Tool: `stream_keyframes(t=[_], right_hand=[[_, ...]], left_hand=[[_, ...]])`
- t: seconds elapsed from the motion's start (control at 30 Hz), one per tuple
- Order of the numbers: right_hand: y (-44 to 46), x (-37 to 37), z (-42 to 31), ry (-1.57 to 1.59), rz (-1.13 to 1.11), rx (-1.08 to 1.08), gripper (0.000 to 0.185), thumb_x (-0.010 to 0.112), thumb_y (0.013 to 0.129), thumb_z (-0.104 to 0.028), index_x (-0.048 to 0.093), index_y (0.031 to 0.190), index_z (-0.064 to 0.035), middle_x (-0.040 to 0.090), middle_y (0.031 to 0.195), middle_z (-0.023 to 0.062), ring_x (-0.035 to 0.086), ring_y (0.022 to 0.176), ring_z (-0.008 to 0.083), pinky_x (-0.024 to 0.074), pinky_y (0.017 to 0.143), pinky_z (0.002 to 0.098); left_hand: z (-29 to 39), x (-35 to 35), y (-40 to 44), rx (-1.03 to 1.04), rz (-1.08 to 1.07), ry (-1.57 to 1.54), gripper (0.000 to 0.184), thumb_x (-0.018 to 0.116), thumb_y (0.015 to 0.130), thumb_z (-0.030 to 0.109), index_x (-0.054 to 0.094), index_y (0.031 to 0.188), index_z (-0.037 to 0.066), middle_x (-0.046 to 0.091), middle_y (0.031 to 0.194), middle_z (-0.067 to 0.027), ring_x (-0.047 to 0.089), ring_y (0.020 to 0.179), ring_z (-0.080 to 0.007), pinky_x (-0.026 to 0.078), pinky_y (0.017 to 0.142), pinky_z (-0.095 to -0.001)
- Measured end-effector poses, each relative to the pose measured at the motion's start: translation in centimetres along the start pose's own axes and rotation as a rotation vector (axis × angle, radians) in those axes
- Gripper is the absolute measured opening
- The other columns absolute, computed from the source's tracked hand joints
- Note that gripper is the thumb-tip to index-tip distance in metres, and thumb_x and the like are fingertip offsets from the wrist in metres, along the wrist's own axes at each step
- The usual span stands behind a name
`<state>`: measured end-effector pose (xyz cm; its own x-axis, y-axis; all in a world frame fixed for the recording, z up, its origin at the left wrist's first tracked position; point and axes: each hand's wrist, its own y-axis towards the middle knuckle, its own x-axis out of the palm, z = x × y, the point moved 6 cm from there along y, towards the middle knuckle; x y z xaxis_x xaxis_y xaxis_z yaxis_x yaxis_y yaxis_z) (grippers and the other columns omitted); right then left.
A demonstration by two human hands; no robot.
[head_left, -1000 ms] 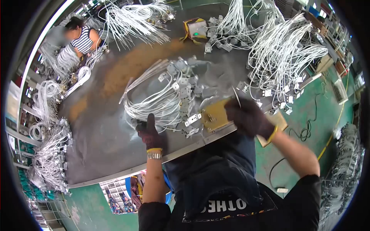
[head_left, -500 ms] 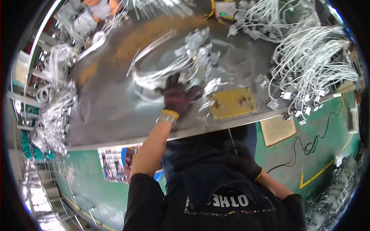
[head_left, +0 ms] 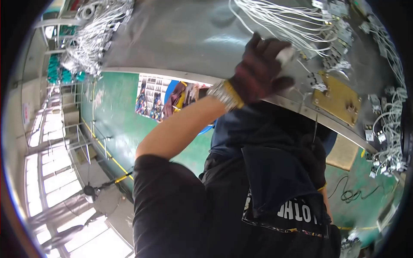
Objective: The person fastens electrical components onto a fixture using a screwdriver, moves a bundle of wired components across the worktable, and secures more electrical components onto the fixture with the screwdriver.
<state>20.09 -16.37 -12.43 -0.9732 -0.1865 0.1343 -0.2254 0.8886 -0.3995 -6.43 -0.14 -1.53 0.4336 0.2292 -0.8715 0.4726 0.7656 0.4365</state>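
My left hand (head_left: 260, 71), in a dark red and black glove, is raised at the table's near edge. Its fingers and thumb are curled around a small whitish part (head_left: 285, 56), blurred by motion. Low in front of my body, my right hand (head_left: 313, 159), also gloved, grips a screwdriver (head_left: 315, 127) whose thin shaft points up; its handle is hidden in the glove. To the right of my left hand lies a brass-coloured plate (head_left: 337, 99) with bolts, a small metal connector (head_left: 317, 81) at its left corner. Beyond are white cables (head_left: 279, 19) ending in grey metal connectors (head_left: 342, 36).
The metal table (head_left: 172, 47) has a raised near edge. More white cables (head_left: 393, 129) with connectors lie at the right, another heap (head_left: 97, 41) at the left. Below are a cardboard sheet (head_left: 344, 152), a black cord (head_left: 352, 195) and the green floor (head_left: 116, 99).
My left hand has lifted from the cable bundle toward the table edge and now holds a small whitish part. The view has turned left and down. My right hand still holds the screwdriver.
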Motion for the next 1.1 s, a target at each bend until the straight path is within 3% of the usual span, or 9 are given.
stream_keyframes(t=[0.17, 0.3, 0.37, 0.43, 0.53, 0.57, 0.63, 0.73, 1.1], right_hand=[[0.8, 0.4, -0.3, -0.137, -0.069, 0.044, 0.026, 0.063, 0.091, -0.002, 0.064, 0.117, -0.0026, 0.061, 0.11, 0.0033, 0.058, 0.099, 0.0127, 0.0477, 0.087, 0.0266], [1.3, 0.0, 0.7, -0.437, -0.085, -0.083, 0.033, 0.067, 0.092, -0.005, 0.064, 0.125, -0.0045, 0.062, 0.104, -0.0002, 0.057, 0.092, 0.01, 0.0476, 0.081, 0.0253], [1.9, 0.4, 0.9, -0.335, -0.063, -0.004, 0.034, 0.068, 0.093, -0.005, 0.064, 0.127, -0.0051, 0.062, 0.102, -0.0016, 0.056, 0.09, 0.0092, 0.0476, 0.08, 0.0247], [2.0, -0.2, 2.3, -0.16, -0.031, 0.131, 0.034, 0.068, 0.093, -0.004, 0.064, 0.126, -0.0048, 0.063, 0.103, -0.0012, 0.057, 0.092, 0.0098, 0.0479, 0.082, 0.0249], [2.2, 0.3, 2.5, -0.383, -0.162, -0.066, 0.045, 0.069, 0.095, -0.005, 0.058, 0.138, -0.0004, 0.061, 0.135, 0.0123, 0.061, 0.121, 0.0231, 0.0517, 0.1, 0.0329], [2.4, 0.6, 2.3, -0.316, -0.053, -0.021, 0.038, 0.07, 0.093, -0.005, 0.062, 0.13, -0.002, 0.063, 0.12, 0.0059, 0.06, 0.108, 0.0174, 0.0508, 0.093, 0.0305], [3.0, 1.0, 2.5, -0.247, 0.056, 0.009, 0.031, 0.071, 0.091, -0.005, 0.066, 0.122, -0.0036, 0.065, 0.104, -0.0004, 0.059, 0.096, 0.0118, 0.0499, 0.086, 0.0281], [2.9, 1.8, 2.7, -0.296, 0.037, 0.006, 0.031, 0.071, 0.092, -0.005, 0.066, 0.122, -0.0036, 0.065, 0.105, 0.0, 0.06, 0.096, 0.0121, 0.0501, 0.086, 0.0283], [4.2, 4.5, 3.4, -0.335, 0.041, -0.024, 0.03, 0.072, 0.092, -0.007, 0.067, 0.121, -0.0036, 0.066, 0.106, 0.0018, 0.061, 0.097, 0.0133, 0.051, 0.086, 0.0292]], left_hand=[[2.6, -6.8, -16.7, -0.244, -0.073, -0.012, 0.037, 0.077, 0.082, 0.028, 0.072, 0.114, 0.01, 0.071, 0.107, -0.0111, 0.067, 0.104, -0.035, 0.05, 0.101, -0.0493], [2.6, -2.9, -36.8, -1.04, -0.339, -0.223, 0.033, 0.069, 0.094, 0.029, 0.07, 0.12, 0.009, 0.074, 0.109, -0.019, 0.07, 0.102, -0.0411, 0.055, 0.091, -0.0462], [5.6, -1.3, -41.4, -1.418, -0.836, -0.438, 0.041, 0.058, 0.101, 0.031, 0.061, 0.135, 0.01, 0.071, 0.12, -0.0215, 0.064, 0.118, -0.0443, 0.053, 0.098, -0.0518], [8.2, 1.3, -46.9, -1.426, -0.797, -0.446, 0.056, 0.058, 0.1, 0.036, 0.047, 0.149, 0.013, 0.055, 0.144, -0.0253, 0.062, 0.12, -0.0488, 0.051, 0.101, -0.0536], [8.9, 3.3, -50.7, -1.504, -0.792, -0.468, 0.064, 0.06, 0.098, 0.036, 0.038, 0.154, 0.013, 0.047, 0.152, -0.0269, 0.061, 0.122, -0.0499, 0.051, 0.102, -0.054], [8.9, 3.7, -51.5, -1.525, -0.809, -0.466, 0.067, 0.061, 0.097, 0.035, 0.035, 0.155, 0.012, 0.045, 0.153, -0.0271, 0.061, 0.122, -0.05, 0.051, 0.102, -0.054], [10.3, 2.8, -53.5, -1.579, -0.934, -0.412, 0.066, 0.062, 0.097, 0.035, 0.037, 0.153, 0.01, 0.049, 0.149, -0.0268, 0.061, 0.121, -0.049, 0.05, 0.102, -0.0539], [19.4, 17.8, -72.5, -1.441, -0.481, -1.066, 0.046, 0.059, 0.098, 0.039, 0.064, 0.126, 0.002, 0.073, 0.117, -0.0213, 0.069, 0.112, -0.0377, 0.052, 0.097, -0.0503], [17.6, 9.7, -65.4, -1.561, -0.773, -0.865, 0.045, 0.058, 0.098, 0.038, 0.065, 0.125, 0.003, 0.073, 0.116, -0.0214, 0.069, 0.112, -0.038, 0.052, 0.097, -0.0502]])
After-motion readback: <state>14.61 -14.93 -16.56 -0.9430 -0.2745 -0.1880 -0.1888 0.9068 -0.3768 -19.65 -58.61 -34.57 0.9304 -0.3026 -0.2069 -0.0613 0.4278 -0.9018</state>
